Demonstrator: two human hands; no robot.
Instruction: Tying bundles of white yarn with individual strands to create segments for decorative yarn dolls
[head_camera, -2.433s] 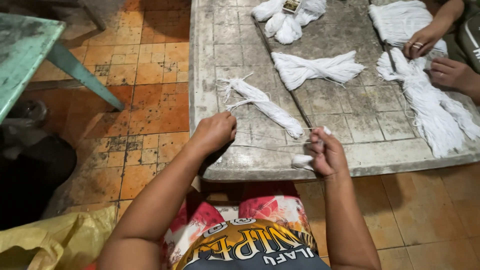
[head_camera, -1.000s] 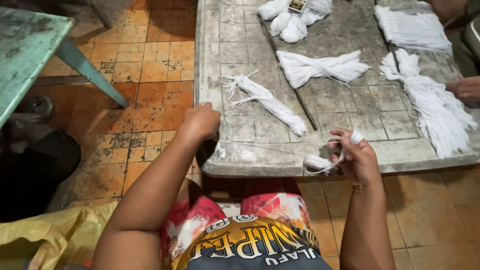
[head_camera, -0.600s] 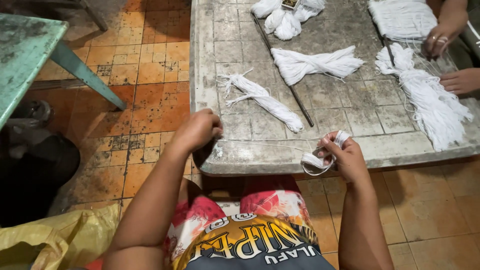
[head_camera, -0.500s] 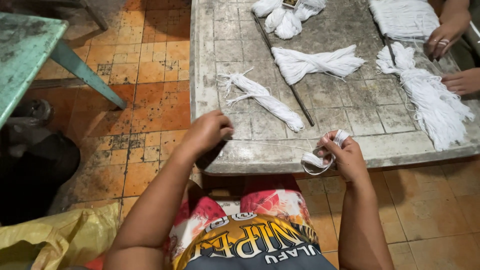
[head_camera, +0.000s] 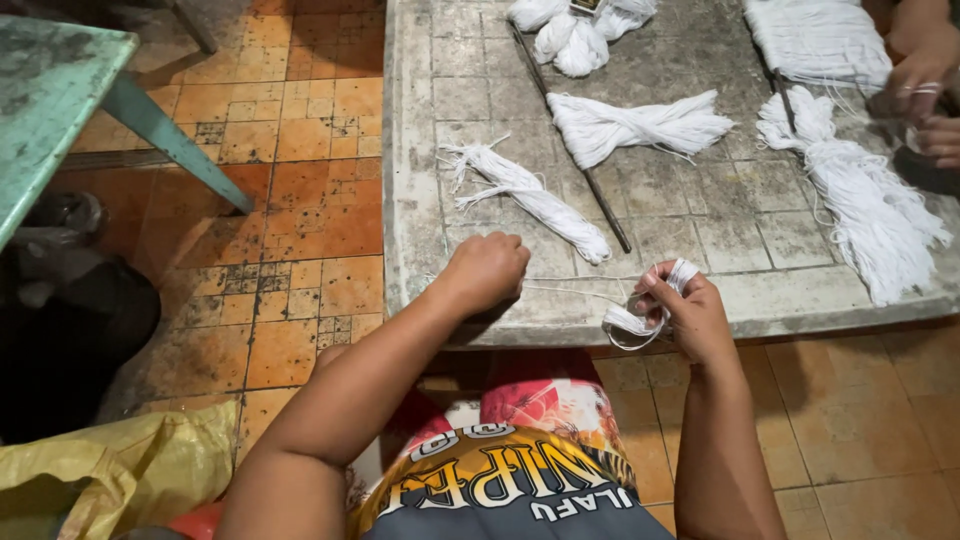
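i look down at a worn stone table (head_camera: 700, 300). my right hand (head_camera: 690, 315), at the near edge, has its fingers curled around a small coil of white string (head_camera: 632, 322) wound over them. my left hand (head_camera: 488, 272) is a closed fist just left of it, seemingly pinching the thin strand (head_camera: 565, 290) stretched between both hands. the string looks light, limp and easily tangled, best held by its loops. a tied white bundle (head_camera: 530, 195) lies just beyond.

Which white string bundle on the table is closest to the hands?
The slim slanted bundle, its end just beyond the left hand. The other bundles lie farther up or far right.
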